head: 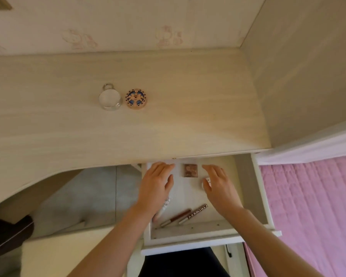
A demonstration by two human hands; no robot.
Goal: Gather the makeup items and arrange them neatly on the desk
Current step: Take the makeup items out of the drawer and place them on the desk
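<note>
Poised over drawer (188, 239) with left hand (157, 182) and right hand (218, 184), both wide, holding nothing. Between them, a brown palette (190, 170); by the wrists, two pencils (176, 217).

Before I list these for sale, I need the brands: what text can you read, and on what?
"COLORKEY": along the barrel of the lettered pen in the drawer.
Too small to read: the centre marking on the patterned round compact on the desk.
Blurred: the print on the white tube under the left hand.
</note>
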